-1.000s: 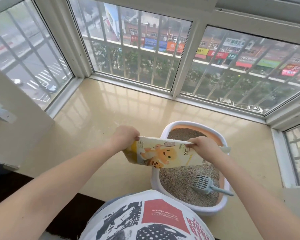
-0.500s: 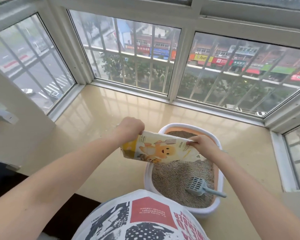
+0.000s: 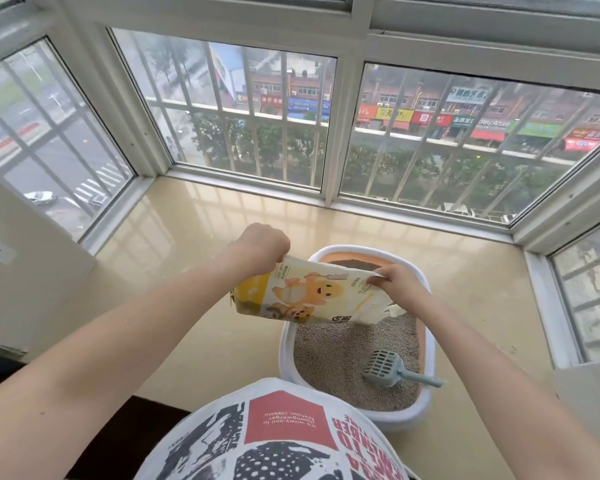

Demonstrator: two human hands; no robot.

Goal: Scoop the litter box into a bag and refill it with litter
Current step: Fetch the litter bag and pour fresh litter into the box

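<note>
Litter bag point(image 3: 312, 296) now higher, steeper

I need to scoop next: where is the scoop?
In the head view, the scoop lies on the litter at the near right of the litter box, its handle resting toward the right rim.

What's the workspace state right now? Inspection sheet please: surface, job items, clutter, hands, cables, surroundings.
Surface: glossy beige window ledge, a few dark specks near its right edge.
Job's things: white-rimmed orange litter box holding grey litter; grey slotted plastic scoop lying in it, handle over the right rim; yellow-and-white litter bag with cartoon print held tilted over the box.
Clutter: nothing seen.
Grippers: left hand grips the bag's upper left corner; right hand pinches its right edge.
Cables: nothing seen.
Surroundings: barred bay windows overlooking a street with shop signs.
</note>
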